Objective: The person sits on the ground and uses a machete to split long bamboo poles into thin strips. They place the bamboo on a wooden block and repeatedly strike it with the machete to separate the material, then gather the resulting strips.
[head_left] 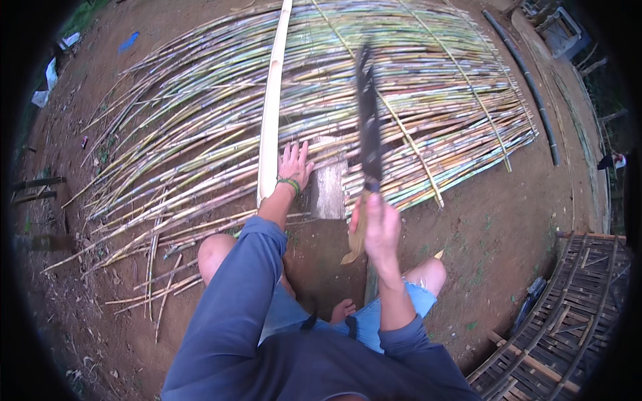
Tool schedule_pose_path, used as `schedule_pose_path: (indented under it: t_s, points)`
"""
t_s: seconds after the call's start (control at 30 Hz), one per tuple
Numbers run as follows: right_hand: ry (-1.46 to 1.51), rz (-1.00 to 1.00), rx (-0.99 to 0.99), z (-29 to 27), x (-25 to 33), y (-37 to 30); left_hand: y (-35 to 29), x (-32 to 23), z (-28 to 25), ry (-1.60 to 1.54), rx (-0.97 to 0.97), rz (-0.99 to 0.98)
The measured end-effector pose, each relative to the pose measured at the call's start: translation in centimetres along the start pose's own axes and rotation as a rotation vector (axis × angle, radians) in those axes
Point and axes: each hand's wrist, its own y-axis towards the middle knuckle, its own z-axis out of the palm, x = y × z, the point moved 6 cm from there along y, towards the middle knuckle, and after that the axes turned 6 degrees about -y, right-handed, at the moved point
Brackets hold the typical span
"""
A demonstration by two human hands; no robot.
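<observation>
left hand (294,164) is spreading open beside pale strip (270,113), contact unclear | strip is lying toward 11 o'clock | right hand (383,230) is grasping long knife (370,127) by handle, blade pointing to 12, blurring | wooden block (330,194) is sitting at left hand's 4 o'clock | cane poles (324,87) are covering ground at 12

Dark machete (370,144), blade pointing away, pale split bamboo (270,100) left of it

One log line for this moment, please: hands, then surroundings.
left hand: open, beside pale split strip | right hand: gripping motion-blurred machete | around: wooden block, slender poles across ground
</observation>
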Motion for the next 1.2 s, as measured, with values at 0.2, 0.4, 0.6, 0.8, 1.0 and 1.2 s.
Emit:
schedule_pose_path:
  t_s: [0.2, 0.4, 0.6, 0.8, 1.0, 1.2]
  points:
    - [-0.214, -0.204, -0.281, 0.8, -9.3, -0.5, 0.2, -1.1, 0.7, 0.003, 0.021, 0.025]
    - [-0.319, 0.474, 0.042, 0.8, -15.5, 1.4, 1.3, 0.3, -0.5, -0.019, 0.050, -0.015]
    - [-0.426, 0.350, -0.050, -0.6, -17.9, -2.8, -0.3, -1.6, -0.4, 0.151, 0.052, 0.025]
    - [-0.434, 0.409, -0.050, -1.9, -11.4, -1.3, -0.4, -1.0, -0.1, 0.179, 0.075, 0.005]
    - [0.110, -0.312, -0.268, -1.6, 8.1, -0.7, -0.6, 0.0, -0.4, 0.202, 0.036, 0.001]
    - [-0.669, 0.296, -0.128, -2.5, -17.0, -1.9, 0.2, -2.6, -0.4, 0.180, 0.104, 0.042]
